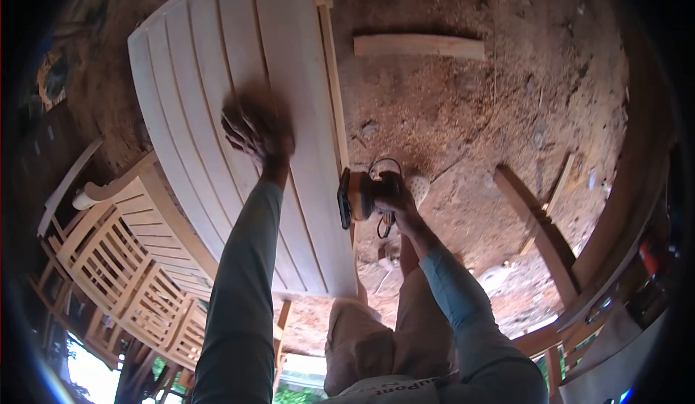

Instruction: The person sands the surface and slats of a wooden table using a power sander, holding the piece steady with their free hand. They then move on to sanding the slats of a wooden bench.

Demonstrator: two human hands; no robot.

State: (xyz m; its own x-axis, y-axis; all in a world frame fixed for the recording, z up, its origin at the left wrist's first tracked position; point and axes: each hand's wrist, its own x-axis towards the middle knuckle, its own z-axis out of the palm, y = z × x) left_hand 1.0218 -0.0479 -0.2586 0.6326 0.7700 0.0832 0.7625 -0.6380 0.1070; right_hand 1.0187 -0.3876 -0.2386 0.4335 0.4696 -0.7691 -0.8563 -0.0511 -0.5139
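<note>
A pale slatted wooden tabletop (pixel 304 78) fills the upper left and centre. My left hand (pixel 257 132) lies on its slats with the fingers spread, holding nothing. To the right, my right hand (pixel 398 200) is wrapped round an orange and black power sander (pixel 362 195). The sander's flat pad faces the tabletop's right side edge, at or very close to it. A thin dark cable loops beside the sander. My fingers partly hide the sander's body.
A slatted wooden bench (pixel 119 259) stands at the lower left. On the dirt floor (pixel 449 114) lie a short curved wood piece (pixel 420 45) at the top and a long beam (pixel 539 230) at the right. My legs are below the tabletop's near end.
</note>
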